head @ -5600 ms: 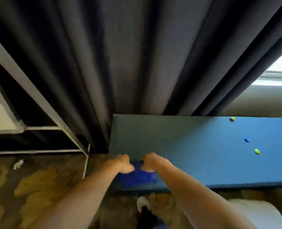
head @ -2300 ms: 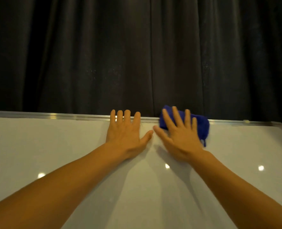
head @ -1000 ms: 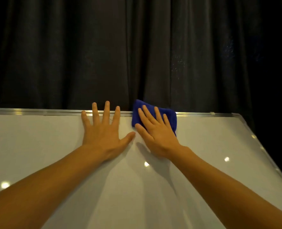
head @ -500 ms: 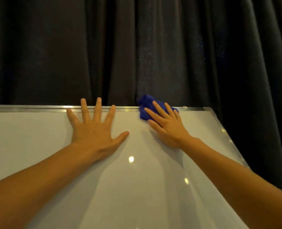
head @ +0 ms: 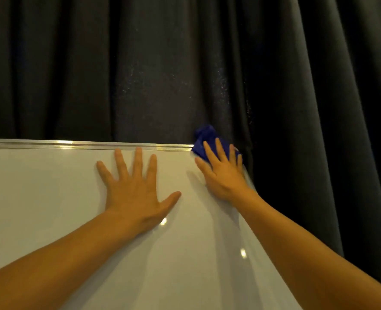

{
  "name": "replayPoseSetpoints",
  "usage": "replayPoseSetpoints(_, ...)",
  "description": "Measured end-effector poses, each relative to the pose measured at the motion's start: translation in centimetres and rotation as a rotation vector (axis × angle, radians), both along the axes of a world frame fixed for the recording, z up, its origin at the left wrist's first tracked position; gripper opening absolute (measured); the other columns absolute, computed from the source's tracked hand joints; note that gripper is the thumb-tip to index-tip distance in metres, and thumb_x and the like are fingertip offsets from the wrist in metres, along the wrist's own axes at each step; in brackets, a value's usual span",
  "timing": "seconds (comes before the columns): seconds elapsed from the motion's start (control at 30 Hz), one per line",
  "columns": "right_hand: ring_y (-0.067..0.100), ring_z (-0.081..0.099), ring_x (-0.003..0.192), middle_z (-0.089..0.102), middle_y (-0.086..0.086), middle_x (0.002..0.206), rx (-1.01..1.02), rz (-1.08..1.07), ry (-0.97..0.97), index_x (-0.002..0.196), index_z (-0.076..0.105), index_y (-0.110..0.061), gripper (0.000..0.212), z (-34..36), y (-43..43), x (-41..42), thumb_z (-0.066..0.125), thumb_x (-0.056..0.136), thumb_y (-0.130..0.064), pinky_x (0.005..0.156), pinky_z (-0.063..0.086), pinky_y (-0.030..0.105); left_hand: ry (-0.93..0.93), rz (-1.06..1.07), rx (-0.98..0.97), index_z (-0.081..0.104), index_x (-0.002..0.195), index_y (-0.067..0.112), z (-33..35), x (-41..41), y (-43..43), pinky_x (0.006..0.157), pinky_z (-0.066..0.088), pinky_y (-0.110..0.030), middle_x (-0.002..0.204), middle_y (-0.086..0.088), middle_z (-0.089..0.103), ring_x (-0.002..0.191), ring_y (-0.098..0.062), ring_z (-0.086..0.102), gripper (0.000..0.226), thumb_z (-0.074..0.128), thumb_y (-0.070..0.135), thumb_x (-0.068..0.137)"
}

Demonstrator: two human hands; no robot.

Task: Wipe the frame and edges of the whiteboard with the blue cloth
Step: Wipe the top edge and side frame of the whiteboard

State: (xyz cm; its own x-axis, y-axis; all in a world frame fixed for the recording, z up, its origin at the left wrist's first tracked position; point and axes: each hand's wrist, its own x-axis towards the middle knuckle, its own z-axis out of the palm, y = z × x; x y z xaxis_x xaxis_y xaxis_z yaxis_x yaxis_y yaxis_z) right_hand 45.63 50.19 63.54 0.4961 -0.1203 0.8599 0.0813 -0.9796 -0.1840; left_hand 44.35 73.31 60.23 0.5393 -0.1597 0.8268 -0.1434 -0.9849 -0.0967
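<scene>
Curtain: the dark curtain hangs close behind the board; you have soft backing there, nothing rigid.
Whiteboard: your whiteboard is a broad, stiff, glossy panel, likely slick under a palm, so brace it flat.
Frame: the metal frame along the top edge looks thin and hard; press onto it from above.
Left hand: your left hand lies spread and flat on the panel, gripping nothing.
Right hand: your right hand presses flat with fingers extended over the cloth, not clenched.
Blue cloth: the blue cloth sits bunched at the top right corner, soft, light; pin it under your fingertips.
</scene>
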Motion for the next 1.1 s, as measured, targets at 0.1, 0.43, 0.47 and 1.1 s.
replayPoseSetpoints(0.1, 0.027, -0.024, 0.144, -0.013, -0.015, 0.16, -0.093, 0.145, -0.011, 0.143, -0.008, -0.059, 0.072, -0.8, 2.0, 0.5, 0.002, 0.077, -0.086, 0.109, -0.025, 0.049, 0.035, 0.047, -0.015, -0.035, 0.141, 0.025, 0.6, 0.0, -1.5, 0.109, -0.007, -0.074, 0.159, -0.01, -0.028, 0.141, -0.049, -0.023, 0.112, -0.016, 0.091, 0.053)
replayPoseSetpoints(0.43, 0.033, -0.014, 0.147, -0.005, -0.009, 0.163, -0.048, 0.144, 0.015, 0.15, 0.007, -0.046, 0.077, -0.2, 0.9, 0.3, 0.007, 0.081, -0.079, 0.113, -0.015, 0.051, 0.033, 0.023, -0.021, -0.034, 0.142, 0.027, 0.9, 0.9, -2.3, 0.11, -0.008, -0.072, 0.159, -0.01, -0.028, 0.142, -0.048, -0.024, 0.113, -0.014, 0.093, 0.052)
replayPoseSetpoints(0.47, 0.031, -0.01, 0.148, -0.001, -0.01, 0.163, -0.179, 0.206, 0.01, 0.149, 0.01, -0.048, 0.074, -0.8, 2.1, 0.7, 0.01, 0.082, -0.078, 0.114, -0.014, 0.049, 0.04, 0.038, -0.014, -0.029, 0.145, 0.027, 1.0, 1.0, -2.6, 0.11, -0.006, -0.072, 0.159, -0.01, -0.026, 0.142, -0.048, -0.022, 0.115, -0.014, 0.092, 0.052)
replayPoseSetpoints(1.1, 0.023, 0.022, 0.146, 0.008, -0.008, 0.163, 0.519, 0.254, 0.063, 0.151, -0.003, -0.041, 0.092, -3.9, -5.3, 0.1, 0.02, 0.075, -0.087, 0.114, 0.025, 0.049, -0.066, -0.142, 0.151, -0.035, 0.14, 0.03, -1.1, 2.3, -10.4, 0.106, -0.013, -0.073, 0.159, -0.009, -0.026, 0.14, -0.049, -0.026, 0.107, -0.013, 0.093, 0.055)
